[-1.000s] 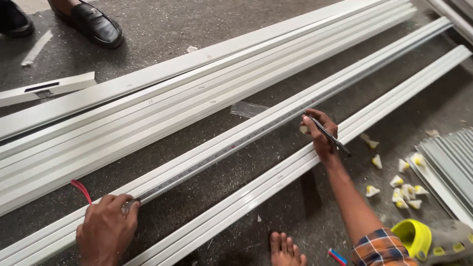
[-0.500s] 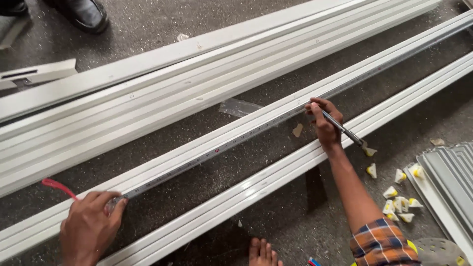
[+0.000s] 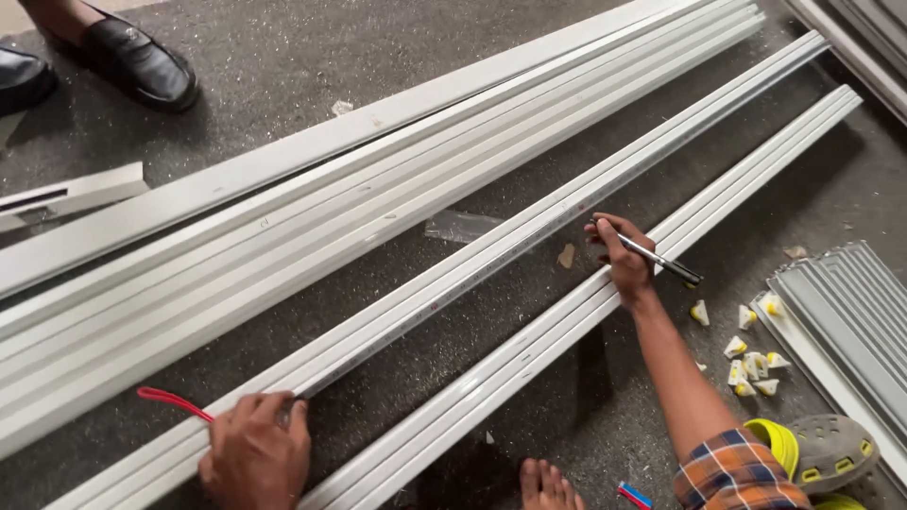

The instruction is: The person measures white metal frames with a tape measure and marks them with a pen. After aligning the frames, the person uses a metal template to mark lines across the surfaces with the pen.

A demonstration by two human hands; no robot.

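The left hand (image 3: pixel 255 460), at seven o'clock, pins a tape (image 3: pixel 444 300) against a white rail (image 3: pixel 529 241). The right hand (image 3: pixel 622 257), at three o'clock, grips a pen (image 3: pixel 652 257) on the tape.

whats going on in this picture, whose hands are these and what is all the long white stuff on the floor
This is one view, from a camera worn on a person's head, looking down at that person's own two bare hands; there is no machine. The left hand presses the end of a measuring tape onto a long white profile rail lying on the dark floor. The right hand holds a dark pen against the same rail, further along the tape. More white rails lie alongside. Small white and yellow pieces are scattered at the right, near a grey ribbed panel. The black shoes at top left belong to another person.
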